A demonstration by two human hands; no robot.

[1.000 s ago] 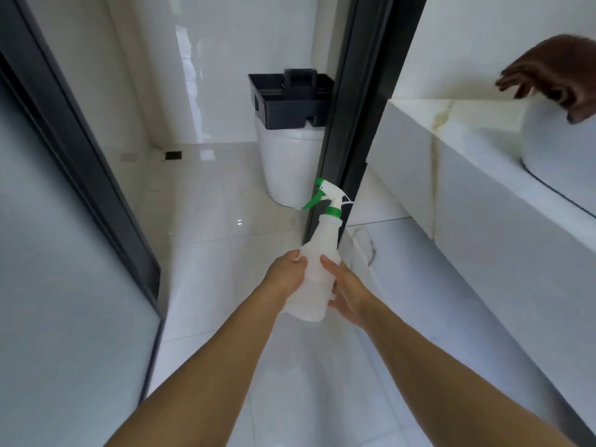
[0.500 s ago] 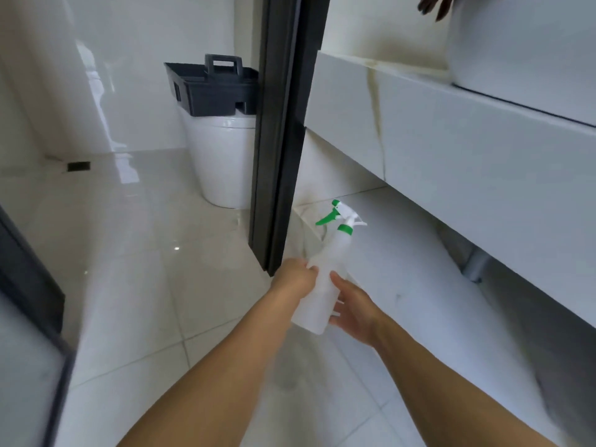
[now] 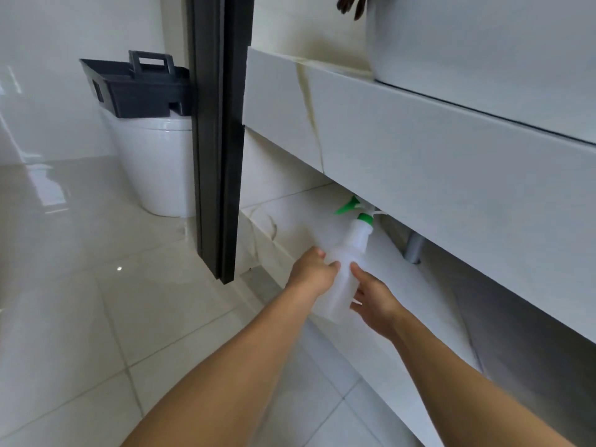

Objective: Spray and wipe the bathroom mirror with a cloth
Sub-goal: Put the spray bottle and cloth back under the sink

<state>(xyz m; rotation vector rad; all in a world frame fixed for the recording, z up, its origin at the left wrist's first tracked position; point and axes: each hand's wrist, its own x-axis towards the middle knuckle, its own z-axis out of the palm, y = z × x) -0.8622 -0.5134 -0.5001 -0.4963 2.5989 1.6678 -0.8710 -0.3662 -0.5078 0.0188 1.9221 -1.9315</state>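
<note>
Now my left hand (image 3: 312, 273) and right hand (image 3: 374, 301) both grip the spray bottle (image 3: 346, 269), fingers curled round its smooth, translucent white plastic body. It tilts away from me, its green trigger head tucked just under the front edge of the pale, veined stone counter (image 3: 419, 150). Beyond the black door frame (image 3: 219, 140), a dark slotted plastic caddy (image 3: 135, 87) rests on the glossy white toilet (image 3: 154, 169).

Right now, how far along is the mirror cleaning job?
Barely started. Done: the spray bottle has been fetched. In hand: the left hand and right hand both hold it low, beside the vanity counter. Left: spraying and wiping; no mirror shows, and a brown cloth hangs by the basin, untouched.
</note>
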